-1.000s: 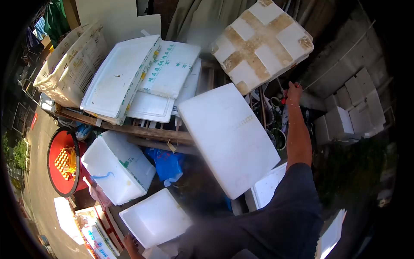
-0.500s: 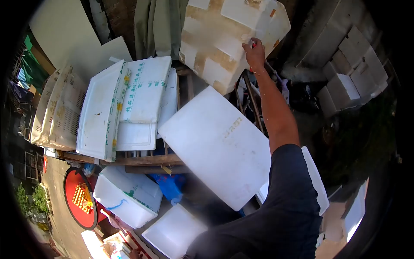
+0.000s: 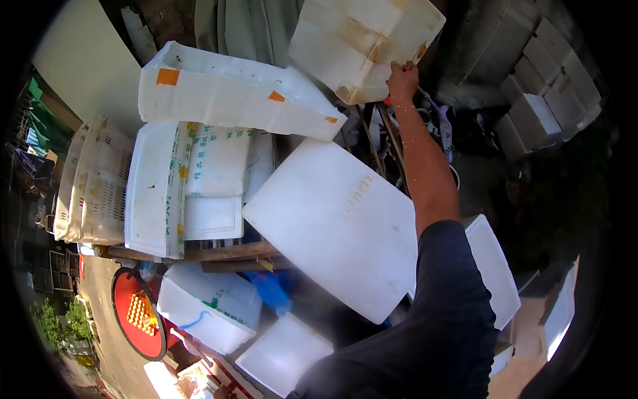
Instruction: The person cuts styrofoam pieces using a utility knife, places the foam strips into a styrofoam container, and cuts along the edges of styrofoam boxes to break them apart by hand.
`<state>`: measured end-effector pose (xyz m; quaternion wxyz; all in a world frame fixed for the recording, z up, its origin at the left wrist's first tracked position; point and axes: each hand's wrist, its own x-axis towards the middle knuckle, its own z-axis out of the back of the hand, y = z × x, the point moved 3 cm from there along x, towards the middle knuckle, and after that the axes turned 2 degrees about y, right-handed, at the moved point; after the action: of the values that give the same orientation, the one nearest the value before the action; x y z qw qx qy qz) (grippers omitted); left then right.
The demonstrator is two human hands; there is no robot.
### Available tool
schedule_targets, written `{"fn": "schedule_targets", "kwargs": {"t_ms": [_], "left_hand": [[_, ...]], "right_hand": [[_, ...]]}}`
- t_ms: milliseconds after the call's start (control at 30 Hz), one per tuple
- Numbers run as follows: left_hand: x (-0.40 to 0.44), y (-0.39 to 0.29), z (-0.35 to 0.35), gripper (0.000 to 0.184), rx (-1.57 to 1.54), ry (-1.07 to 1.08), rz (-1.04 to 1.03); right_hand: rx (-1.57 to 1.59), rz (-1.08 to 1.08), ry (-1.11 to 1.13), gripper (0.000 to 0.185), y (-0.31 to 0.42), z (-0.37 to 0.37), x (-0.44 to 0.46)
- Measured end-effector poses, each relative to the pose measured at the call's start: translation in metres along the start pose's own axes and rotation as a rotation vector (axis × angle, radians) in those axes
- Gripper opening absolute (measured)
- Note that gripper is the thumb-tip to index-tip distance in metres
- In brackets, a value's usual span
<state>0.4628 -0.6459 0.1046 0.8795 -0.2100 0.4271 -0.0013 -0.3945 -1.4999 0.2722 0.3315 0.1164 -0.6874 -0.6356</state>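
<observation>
My right hand is stretched out at the lower right edge of a stained white foam box. Its fingers are closed around a small red object, mostly covered by the hand, so its kind does not show. White flecks dot the forearm. Left of the box lies a long, uneven foam piece with orange tape patches, resting over other foam boxes. Nearer to me, a large white foam slab or box face slants below the arm. My left hand is out of view.
Green-printed foam boxes lean on a wooden rack, beside white plastic crates. A red round tub and further foam boxes stand lower left. Stacked white boxes are at far right.
A long foam piece with orange tape now lies at the left, over the printed boxes. The stained box has shifted and shows a different face. My right hand stays at its edge.
</observation>
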Motion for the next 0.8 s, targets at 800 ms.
{"fn": "schedule_targets", "kwargs": {"t_ms": [800], "left_hand": [[0.008,-0.034,0.008,0.052,-0.096,-0.023,-0.121]], "right_hand": [[-0.691,0.778,0.116,0.065,0.157,-0.025,0.048]]}}
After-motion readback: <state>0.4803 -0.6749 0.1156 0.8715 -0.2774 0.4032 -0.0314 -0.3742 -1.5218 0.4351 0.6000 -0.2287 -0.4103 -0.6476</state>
